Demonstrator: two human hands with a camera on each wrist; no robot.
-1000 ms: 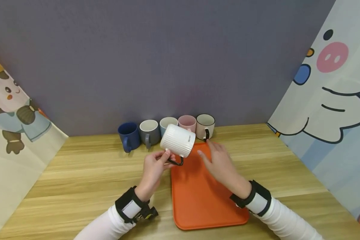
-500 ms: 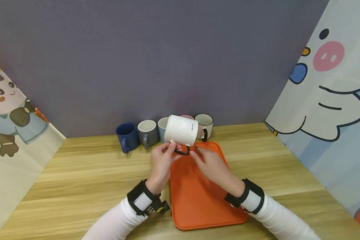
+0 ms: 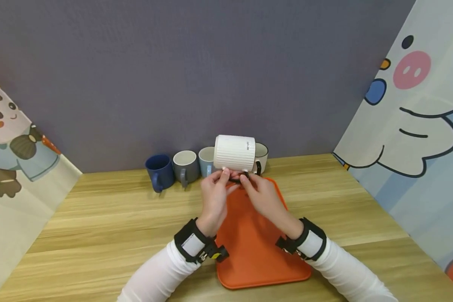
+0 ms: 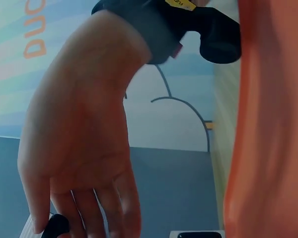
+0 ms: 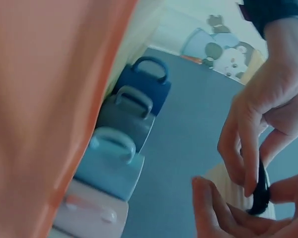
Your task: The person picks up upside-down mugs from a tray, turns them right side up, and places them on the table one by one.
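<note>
A white ribbed mug (image 3: 234,152) with a black handle (image 5: 260,196) is held in the air on its side. Thumb and fingers of my left hand (image 3: 214,197) pinch the handle near one end. From the other side, my right hand (image 3: 266,201) takes the handle's other end between thumb and fingers. In the left wrist view, only the handle and a sliver of the mug show below the left hand (image 4: 84,129). Beneath both hands lies an orange tray (image 3: 262,251).
Along the grey back panel stand a blue mug (image 3: 160,171), a grey mug (image 3: 186,167), a light blue mug (image 3: 206,158) and a cream mug with black rim (image 3: 262,154). A pink mug (image 5: 89,208) shows in the right wrist view. Wooden tabletop (image 3: 117,218) surrounds the tray.
My left hand has carried the white mug up and rightward, tipping it nearly level. My right hand has moved left and now holds the handle too. The mug now hides the pink one.
</note>
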